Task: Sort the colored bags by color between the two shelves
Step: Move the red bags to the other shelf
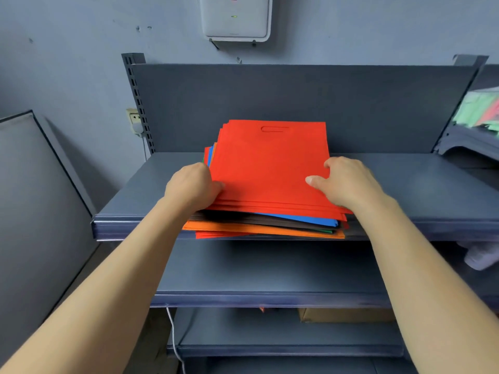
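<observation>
A stack of flat fabric bags lies on the top shelf point(418, 184) of a grey metal rack. Several red bags point(267, 163) form the top layers, slightly lifted at the front. Under them show blue point(305, 218), dark brown point(270, 221), green and orange point(243, 227) bags, with another red one at the bottom. My left hand point(193, 184) grips the left edge of the red layers, fingers tucked under. My right hand point(348, 180) grips the right edge, thumb on top of the red bag. The second shelf point(270, 276) below is bare.
A third shelf lower down holds a cardboard box point(345, 315). A white cable point(172, 336) hangs at the rack's left. A neighbouring rack at the right carries pale green and red bags point(483, 112). A grey panel point(35, 184) leans at the left; a white device point(236, 17) hangs on the wall.
</observation>
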`<state>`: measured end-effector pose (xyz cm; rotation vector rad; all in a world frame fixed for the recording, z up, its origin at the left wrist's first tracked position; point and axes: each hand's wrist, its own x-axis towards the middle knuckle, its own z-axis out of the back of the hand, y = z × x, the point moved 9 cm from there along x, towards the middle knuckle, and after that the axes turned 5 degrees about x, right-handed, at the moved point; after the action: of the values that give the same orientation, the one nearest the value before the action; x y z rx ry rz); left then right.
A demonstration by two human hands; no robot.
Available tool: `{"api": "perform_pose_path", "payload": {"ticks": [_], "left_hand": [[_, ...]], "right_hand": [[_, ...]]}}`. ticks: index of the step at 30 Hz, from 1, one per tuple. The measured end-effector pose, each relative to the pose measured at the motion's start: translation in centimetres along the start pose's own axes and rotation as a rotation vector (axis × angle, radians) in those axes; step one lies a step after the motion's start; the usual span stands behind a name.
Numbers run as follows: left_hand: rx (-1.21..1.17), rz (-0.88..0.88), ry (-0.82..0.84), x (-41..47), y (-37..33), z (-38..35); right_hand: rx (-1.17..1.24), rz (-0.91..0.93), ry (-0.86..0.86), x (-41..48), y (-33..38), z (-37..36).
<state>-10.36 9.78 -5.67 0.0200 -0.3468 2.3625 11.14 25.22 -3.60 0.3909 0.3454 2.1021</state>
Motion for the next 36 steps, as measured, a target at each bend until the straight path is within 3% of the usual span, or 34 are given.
{"api": "perform_pose_path", "payload": {"ticks": [8, 15, 18, 24, 36], "left_hand": [[-0.011, 0.041, 0.035, 1.8, -0.4, -1.1], [-0.109, 0.082, 0.021, 2.0, -0.4, 0.0], [-0.117, 0.037, -0.031, 2.0, -1.0, 0.0], [0.102, -0.177, -0.169, 0.7, -4.4, 0.5], [0.16, -0.299, -0.098, -1.7, -6.2, 0.3]], "right_hand": [[0.098, -0.095, 0.096, 3.3, -2.4, -2.9], [0.122, -0.048, 0.111, 4.2, -1.9, -2.9], [0.139, -0.051, 0.114, 4.3, -2.2, -2.7], [0.142, -0.059, 0.125, 4.1, -2.4, -2.7], [0.101, -0.023, 0.118, 2.6, -1.5, -1.9]]}}
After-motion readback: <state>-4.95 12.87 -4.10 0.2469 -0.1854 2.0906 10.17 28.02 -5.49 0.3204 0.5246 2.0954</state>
